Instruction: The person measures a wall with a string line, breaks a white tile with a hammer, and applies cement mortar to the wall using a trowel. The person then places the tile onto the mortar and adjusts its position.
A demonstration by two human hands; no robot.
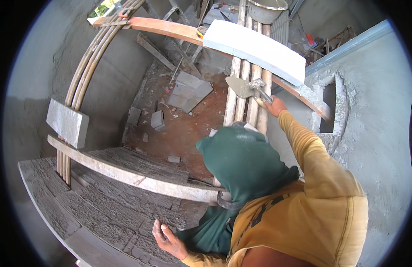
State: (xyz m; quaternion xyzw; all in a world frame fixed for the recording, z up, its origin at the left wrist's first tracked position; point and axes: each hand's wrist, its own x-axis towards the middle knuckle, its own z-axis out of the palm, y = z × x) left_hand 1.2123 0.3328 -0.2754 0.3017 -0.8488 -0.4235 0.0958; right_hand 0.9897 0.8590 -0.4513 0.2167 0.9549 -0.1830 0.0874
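My right hand (275, 107) is closed around the handle of a trowel (239, 87), held out over several bamboo poles (243, 107). Grey mortar clings to the trowel near its handle. Just beyond the blade lies a long white block (255, 49), resting across the poles and a wooden beam (166, 28). Low in the view, my left hand (169, 242) is empty, its fingers loosely bent and apart. It hovers beside my green-clad leg (241, 155), above a rough mortar-covered surface (121, 209).
A pale plank (139, 178) crosses in front of me. Another block (68, 122) sits at left against upright poles (88, 66). A bucket (267, 11) and a tape measure (201, 31) are at the far side. Below lies reddish ground with broken slabs (188, 91). The right wall (375, 133) has a rectangular opening.
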